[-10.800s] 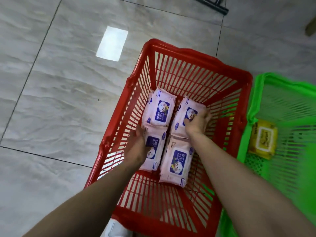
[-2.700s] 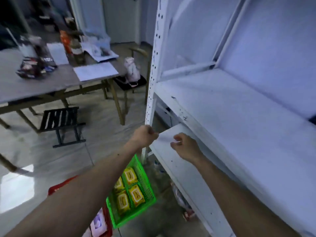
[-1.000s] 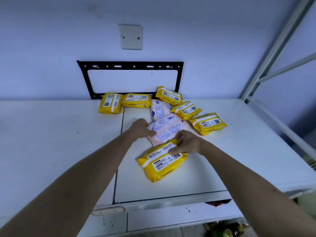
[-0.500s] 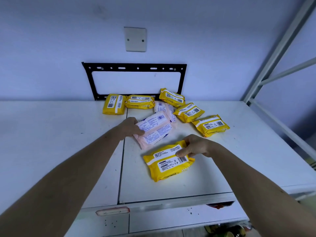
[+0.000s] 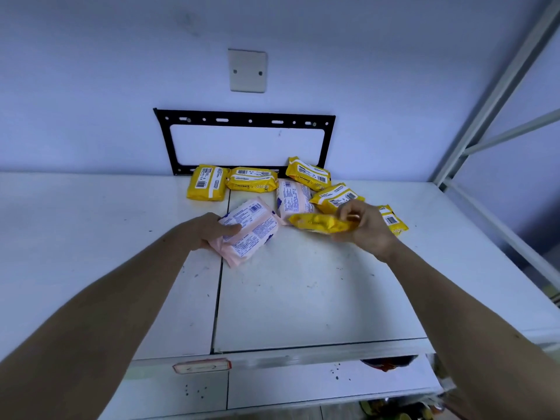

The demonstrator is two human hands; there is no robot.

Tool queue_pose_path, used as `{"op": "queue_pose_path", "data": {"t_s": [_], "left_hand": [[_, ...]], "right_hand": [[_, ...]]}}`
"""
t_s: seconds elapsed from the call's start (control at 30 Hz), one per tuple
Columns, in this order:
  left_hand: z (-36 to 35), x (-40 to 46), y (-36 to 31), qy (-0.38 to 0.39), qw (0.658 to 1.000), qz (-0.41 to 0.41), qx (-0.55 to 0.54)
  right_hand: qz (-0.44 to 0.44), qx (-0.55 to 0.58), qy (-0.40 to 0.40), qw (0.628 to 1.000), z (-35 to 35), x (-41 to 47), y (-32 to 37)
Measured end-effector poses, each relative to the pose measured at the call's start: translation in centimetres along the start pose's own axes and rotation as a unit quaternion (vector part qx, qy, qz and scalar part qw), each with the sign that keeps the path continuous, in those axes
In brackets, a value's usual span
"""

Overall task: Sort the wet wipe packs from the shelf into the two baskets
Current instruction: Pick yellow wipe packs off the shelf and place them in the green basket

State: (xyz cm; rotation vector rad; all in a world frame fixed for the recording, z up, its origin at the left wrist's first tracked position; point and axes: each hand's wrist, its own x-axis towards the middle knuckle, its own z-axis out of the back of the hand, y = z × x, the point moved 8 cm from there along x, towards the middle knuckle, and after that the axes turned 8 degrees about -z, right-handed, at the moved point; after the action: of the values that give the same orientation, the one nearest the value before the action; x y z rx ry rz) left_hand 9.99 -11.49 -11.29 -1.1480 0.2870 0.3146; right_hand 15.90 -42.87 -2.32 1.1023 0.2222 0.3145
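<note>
Both forearms reach forward over the white shelf (image 5: 303, 298), the left from the lower left and the right from the lower right.

The left hand (image 5: 209, 230) sits at the near left corner of a pink pack (image 5: 251, 231). Its thumb lies across the printed top face and its fingers are tucked beneath the edge, so the pack is pinched between them. The pack lies slantwise, label side up, its far end pointing toward the wall; whether it rests on the shelf or is raised just off it cannot be told.

The right hand (image 5: 366, 228) is turned with the wrist bent and the fingers curled round the right end of a yellow pack (image 5: 318, 223). That pack is raised off the shelf and seen nearly edge-on, blurred.

Behind the hands more packs lie in a loose cluster by the wall. A second pink pack (image 5: 291, 199) lies just behind the raised yellow one. Two yellow packs (image 5: 208, 186) (image 5: 252, 179) sit side by side under a black metal bracket (image 5: 242, 119). Another yellow pack (image 5: 309, 174) leans near the bracket's right leg, one more (image 5: 335, 197) lies in front of it, and a last one (image 5: 394, 221) shows partly behind the right hand.

A pale wall plate (image 5: 248, 70) is fixed above the bracket. A grey shelf post (image 5: 497, 86) slants up at the right.
</note>
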Motion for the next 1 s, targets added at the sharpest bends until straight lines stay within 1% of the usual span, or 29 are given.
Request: {"op": "queue_pose_path", "data": {"t_s": [0.07, 0.1, 0.13, 0.2, 0.27, 0.3, 0.37, 0.47, 0.5, 0.57, 0.67, 0.9, 1.0], "left_hand": [[-0.2, -0.2, 0.1, 0.001, 1.0, -0.002, -0.013], [-0.2, -0.3, 0.1, 0.0, 1.0, -0.002, -0.015], [-0.2, -0.3, 0.1, -0.001, 1.0, 0.0, -0.013], [-0.2, -0.5, 0.0, -0.009, 1.0, 0.011, 0.0], [-0.2, -0.7, -0.1, -0.013, 0.999, 0.018, 0.024], [-0.5, -0.8, -0.2, -0.007, 0.999, 0.018, 0.031], [-1.4, -0.8, -0.5, 0.018, 0.999, 0.009, 0.029], [-2.5, -0.8, -0.6, 0.025, 1.0, -0.011, 0.012], [-2.6, -0.8, -0.6, 0.018, 1.0, -0.015, 0.005], [-2.7, -1.0, -0.6, 0.01, 1.0, -0.02, -0.004], [-2.3, -1.5, -0.5, -0.002, 0.999, -0.018, -0.037], [0.9, -5.7, 0.9, -0.059, 0.991, -0.029, -0.118], [3.0, -8.7, 2.3, -0.12, 0.974, -0.039, -0.188]], "right_hand": [[-0.041, -0.042, 0.106, 0.993, -2.3, -0.8, -1.1], [-0.071, -0.039, 0.143, 0.986, -3.1, -1.2, -2.0], [-0.093, -0.024, 0.153, 0.983, -3.4, -1.3, -2.7], [-0.128, -0.006, 0.11, 0.986, -3.0, -0.8, -3.7], [-0.181, -0.07, 0.037, 0.98, -2.3, 0.0, -5.0], [-0.22, -0.114, 0.011, 0.969, -2.2, 0.2, -5.7], [-0.285, -0.177, 0.004, 0.942, -2.8, 0.4, -6.7], [-0.303, -0.223, 0.015, 0.927, -4.0, 1.0, -6.5], [-0.312, -0.214, 0.011, 0.926, -4.1, 1.1, -6.4], [-0.34, -0.155, 0.008, 0.927, -4.5, 1.1, -6.3], [-0.344, -0.094, 0.022, 0.934, -5.5, 1.1, -6.1], [-0.287, -0.017, 0.06, 0.956, -8.5, 1.6, -3.2], [-0.241, 0.025, 0.085, 0.966, -11.1, 2.0, -0.1]]}}
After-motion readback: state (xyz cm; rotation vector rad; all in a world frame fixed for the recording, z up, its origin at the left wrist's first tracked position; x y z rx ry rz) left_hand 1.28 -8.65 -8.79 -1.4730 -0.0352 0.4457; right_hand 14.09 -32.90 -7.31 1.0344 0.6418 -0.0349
